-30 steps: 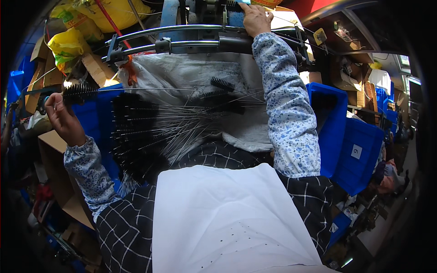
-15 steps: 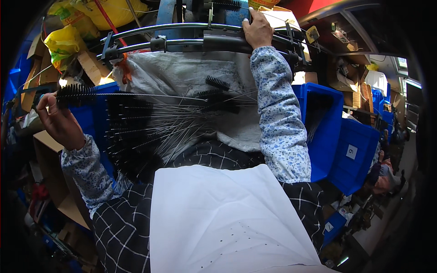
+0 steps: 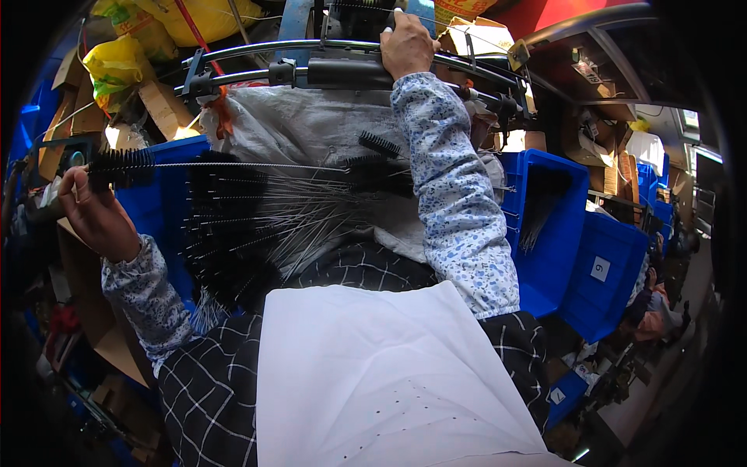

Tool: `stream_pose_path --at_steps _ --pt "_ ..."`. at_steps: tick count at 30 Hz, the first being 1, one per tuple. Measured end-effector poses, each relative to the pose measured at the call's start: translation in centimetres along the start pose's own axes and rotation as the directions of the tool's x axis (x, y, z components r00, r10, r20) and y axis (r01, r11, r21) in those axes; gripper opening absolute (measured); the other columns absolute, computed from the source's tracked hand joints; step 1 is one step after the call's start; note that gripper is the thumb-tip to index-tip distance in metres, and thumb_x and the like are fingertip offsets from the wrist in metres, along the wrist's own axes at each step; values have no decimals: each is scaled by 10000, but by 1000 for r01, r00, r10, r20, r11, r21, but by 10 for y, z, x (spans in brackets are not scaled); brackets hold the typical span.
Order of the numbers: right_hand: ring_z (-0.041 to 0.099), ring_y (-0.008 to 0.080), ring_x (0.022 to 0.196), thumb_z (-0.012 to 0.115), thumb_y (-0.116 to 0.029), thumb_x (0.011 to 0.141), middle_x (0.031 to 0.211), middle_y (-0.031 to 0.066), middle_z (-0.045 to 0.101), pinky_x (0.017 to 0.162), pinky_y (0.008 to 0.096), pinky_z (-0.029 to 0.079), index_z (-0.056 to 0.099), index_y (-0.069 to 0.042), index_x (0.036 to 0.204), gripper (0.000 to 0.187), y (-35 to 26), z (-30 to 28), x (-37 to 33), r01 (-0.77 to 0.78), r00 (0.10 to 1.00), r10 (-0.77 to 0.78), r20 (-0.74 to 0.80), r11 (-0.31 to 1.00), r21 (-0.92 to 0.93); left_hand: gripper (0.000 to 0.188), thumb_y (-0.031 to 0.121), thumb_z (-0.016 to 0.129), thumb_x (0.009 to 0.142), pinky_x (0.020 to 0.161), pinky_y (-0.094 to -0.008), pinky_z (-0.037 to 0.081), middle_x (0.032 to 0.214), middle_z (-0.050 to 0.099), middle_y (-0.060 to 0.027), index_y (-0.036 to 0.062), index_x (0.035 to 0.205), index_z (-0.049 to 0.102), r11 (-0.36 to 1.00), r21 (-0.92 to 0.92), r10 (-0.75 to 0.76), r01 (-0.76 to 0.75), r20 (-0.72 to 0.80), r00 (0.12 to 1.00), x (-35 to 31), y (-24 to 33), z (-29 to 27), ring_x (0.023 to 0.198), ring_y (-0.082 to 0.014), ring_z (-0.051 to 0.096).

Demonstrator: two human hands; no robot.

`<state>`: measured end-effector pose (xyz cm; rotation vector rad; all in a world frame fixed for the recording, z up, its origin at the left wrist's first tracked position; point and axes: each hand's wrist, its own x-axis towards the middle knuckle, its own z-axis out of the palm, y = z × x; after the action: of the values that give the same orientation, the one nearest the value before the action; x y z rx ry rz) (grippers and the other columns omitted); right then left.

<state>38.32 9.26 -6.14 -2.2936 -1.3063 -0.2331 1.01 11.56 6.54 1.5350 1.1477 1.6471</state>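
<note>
At the left, my left hand (image 3: 103, 218) pinches the end of a black bristle brush (image 3: 124, 166) by its tip. The brush's twisted wire stem runs to the right above a pile of similar brushes (image 3: 226, 226), whose thin wire stems fan out over my lap. My right hand (image 3: 408, 45) is reaching up to the metal rails of a bench machine (image 3: 342, 71). Its fingers are curled at the upper rail, and what they grip is hidden. Just left of them, dark bristles (image 3: 362, 14) show on the machine.
Blue plastic bins (image 3: 556, 226) stand at my right, one holding more brushes. Another blue bin (image 3: 159, 206) is at my left beside a cardboard box (image 3: 101, 311). A pale cloth (image 3: 303, 117) hangs below the rails. Yellow bags (image 3: 117, 70) lie at the far left.
My right hand has shifted left along the rails. My left hand has moved slightly left and down, still pinching the brush end. The view has tilted a little.
</note>
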Motion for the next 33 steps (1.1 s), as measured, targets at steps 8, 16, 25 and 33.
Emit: stream_pose_path --at_steps 8,16,25,33 --pt "511 244 884 465 -203 761 938 79 546 817 434 356 514 -73 1069 338 -17 -10 1 -43 999 43 27 999 2 174 173 447 854 655 -216 431 818 511 -56 19 927 481 995 -103 -3 12 90 996 0 2 11 738 -111 505" --pt "530 253 930 544 -260 729 1018 87 549 798 417 390 508 -93 1100 408 74 -18 4 58 998 -58 12 997 -45 196 190 444 858 669 -219 419 826 507 -54 14 942 471 996 -84 -25 36 130 991 1 -16 1 745 -104 493" --pt "545 282 883 422 -410 812 938 112 585 784 375 411 577 -189 1001 330 140 -34 54 70 952 10 307 965 -251 179 140 465 843 627 -189 436 844 524 -24 9 964 485 932 -214 -169 293 458 873 -13 -13 55 751 -67 523" --pt "551 201 789 469 -205 847 902 96 583 730 275 419 500 -36 1087 295 76 -160 -25 -280 650 -49 758 913 298 175 187 458 854 540 -230 462 796 583 -76 28 927 454 841 -155 -260 518 724 639 -37 -16 88 575 -157 586"
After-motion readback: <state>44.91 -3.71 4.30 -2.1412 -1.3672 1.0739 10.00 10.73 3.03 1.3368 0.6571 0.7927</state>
